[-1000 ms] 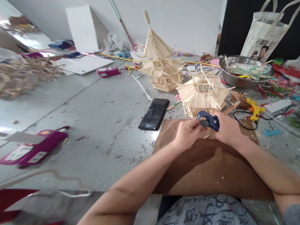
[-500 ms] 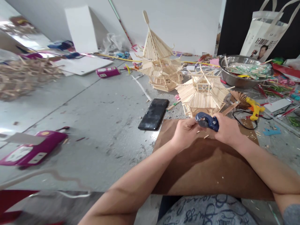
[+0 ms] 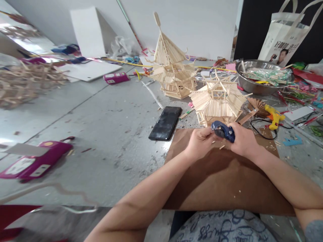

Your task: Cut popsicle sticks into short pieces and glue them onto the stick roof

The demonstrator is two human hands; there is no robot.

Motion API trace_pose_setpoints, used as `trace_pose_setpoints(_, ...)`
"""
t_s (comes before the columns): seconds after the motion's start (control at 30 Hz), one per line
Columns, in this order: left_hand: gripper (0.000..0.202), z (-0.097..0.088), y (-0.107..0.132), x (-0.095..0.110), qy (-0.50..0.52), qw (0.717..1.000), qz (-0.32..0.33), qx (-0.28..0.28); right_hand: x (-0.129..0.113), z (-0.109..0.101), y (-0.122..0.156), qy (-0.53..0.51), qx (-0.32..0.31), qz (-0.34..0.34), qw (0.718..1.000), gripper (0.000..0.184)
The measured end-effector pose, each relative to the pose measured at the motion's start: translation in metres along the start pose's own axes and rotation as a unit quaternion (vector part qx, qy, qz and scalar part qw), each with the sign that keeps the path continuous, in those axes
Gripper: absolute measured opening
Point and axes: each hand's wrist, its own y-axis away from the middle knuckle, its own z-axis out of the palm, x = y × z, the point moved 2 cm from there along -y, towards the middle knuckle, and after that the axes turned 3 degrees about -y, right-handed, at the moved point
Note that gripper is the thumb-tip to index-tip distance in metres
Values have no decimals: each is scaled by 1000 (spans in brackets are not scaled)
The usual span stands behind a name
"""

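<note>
My right hand (image 3: 244, 139) is wrapped round a blue hand cutter (image 3: 228, 132) with a curved jaw that looks like a pipe cutter. The jaw points left, towards my left hand (image 3: 199, 143). The left fingers are pinched together close to the jaw, and what they hold is too small or hidden to make out. Both hands are over a brown board (image 3: 227, 188), where a few short stick offcuts (image 3: 222, 147) lie just below the cutter. Right behind my hands stands a small pavilion (image 3: 217, 104) of thin wooden sticks.
A taller stick pagoda (image 3: 171, 67) stands farther back. A black phone (image 3: 165, 123) lies left of the board. To the right are a yellow glue gun (image 3: 274, 117) with its cord and a metal bowl (image 3: 252, 85) of wrapped sticks. A purple device (image 3: 42, 158) lies at left.
My hands and the cutter have shifted only very slightly. Everything else looks the same.
</note>
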Motion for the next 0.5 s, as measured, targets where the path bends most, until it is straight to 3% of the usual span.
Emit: trace_pose_setpoints(0.5, 18, -1, -1, 5, 7, 1000, -10, -3, -2, -3, 0, 2, -13, 4, 1000, 36)
